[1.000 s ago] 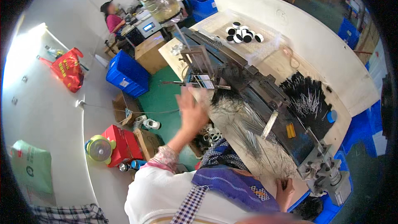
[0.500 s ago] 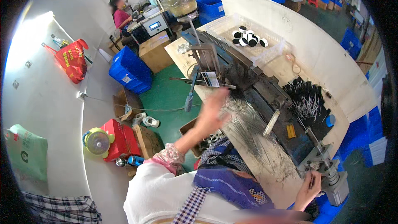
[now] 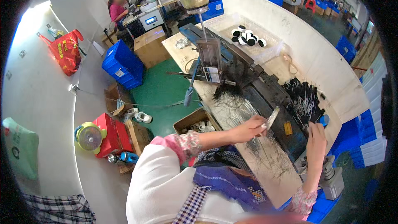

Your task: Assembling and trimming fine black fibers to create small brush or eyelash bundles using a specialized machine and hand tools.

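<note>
My left hand [image 3: 250,129] is over the wooden bench top, its fingers pinched together by the lower end of a pale wrapped lever [image 3: 272,117]. Whether it grips the lever or a thin wire there is too small to tell. Below it thin metal wires [image 3: 259,151] lie scattered. My right hand [image 3: 316,141] is at the right end of the dark metal machine [image 3: 265,89], fingers closed at the near edge of a pile of black brushes with twisted wire stems [image 3: 304,101]. What those fingers hold is hidden.
White round pieces with black ends [image 3: 248,36] lie in a clear plastic crate [image 3: 280,47]. A curved white board [image 3: 298,29] borders the bench's far side. Below the bench's left edge stands a box of scraps [image 3: 195,122]. A metal clamp fixture [image 3: 331,176] sits near my right forearm.
My left hand has moved right and down, from above the wires to the lever. My right hand has left the clamp fixture and moved up to the brush pile. The view has shifted slightly.
</note>
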`<action>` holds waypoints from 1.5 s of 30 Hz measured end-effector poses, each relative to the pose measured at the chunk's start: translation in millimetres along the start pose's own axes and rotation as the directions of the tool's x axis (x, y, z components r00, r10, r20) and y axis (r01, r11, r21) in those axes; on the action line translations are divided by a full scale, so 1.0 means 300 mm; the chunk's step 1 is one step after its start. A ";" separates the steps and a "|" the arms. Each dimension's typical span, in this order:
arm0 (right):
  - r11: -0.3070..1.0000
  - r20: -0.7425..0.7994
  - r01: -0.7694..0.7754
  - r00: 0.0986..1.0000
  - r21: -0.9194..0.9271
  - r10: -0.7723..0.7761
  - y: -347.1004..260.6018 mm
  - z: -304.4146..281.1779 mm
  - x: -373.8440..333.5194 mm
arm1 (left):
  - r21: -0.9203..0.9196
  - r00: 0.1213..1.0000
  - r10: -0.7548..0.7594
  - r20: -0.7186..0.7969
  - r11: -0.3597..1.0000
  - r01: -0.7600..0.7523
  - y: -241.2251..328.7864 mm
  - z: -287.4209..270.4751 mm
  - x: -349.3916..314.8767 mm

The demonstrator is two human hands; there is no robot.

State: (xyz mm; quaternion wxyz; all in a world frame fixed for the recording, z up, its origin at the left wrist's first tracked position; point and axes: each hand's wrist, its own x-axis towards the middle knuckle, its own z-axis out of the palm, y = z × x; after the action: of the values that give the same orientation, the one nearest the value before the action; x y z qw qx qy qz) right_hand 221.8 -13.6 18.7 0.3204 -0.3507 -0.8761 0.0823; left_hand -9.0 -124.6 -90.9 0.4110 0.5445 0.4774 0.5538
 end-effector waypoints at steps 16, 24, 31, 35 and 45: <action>0.960 0.150 0.159 0.981 -0.233 -0.126 0.004 0.158 0.050 | -0.941 0.961 -0.119 0.251 -0.261 0.214 0.252 -0.284 0.192; 0.889 0.091 -0.271 0.941 -0.369 0.324 0.303 0.033 0.252 | 0.075 0.894 -0.280 0.351 0.960 0.271 0.249 -0.062 0.138; 0.996 0.311 -0.075 0.946 -0.051 0.088 0.202 0.014 0.160 | 0.340 0.833 -0.164 0.529 0.940 -0.031 0.066 0.117 0.469; 0.994 0.232 0.097 0.969 -0.057 -0.082 0.103 0.062 0.068 | 0.537 0.846 -0.107 0.522 0.812 -0.228 0.122 0.143 0.511; 0.963 -0.026 0.224 0.975 0.148 -0.222 0.104 0.176 0.152 | 0.826 0.765 0.388 0.513 0.019 -0.563 0.225 -0.030 0.456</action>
State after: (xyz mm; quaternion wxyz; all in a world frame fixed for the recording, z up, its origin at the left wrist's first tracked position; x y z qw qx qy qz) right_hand 181.4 44.1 -11.1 0.3573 -0.2252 -0.8998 0.1098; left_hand -23.0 -5.7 4.3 -0.1945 0.8389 0.4680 0.1985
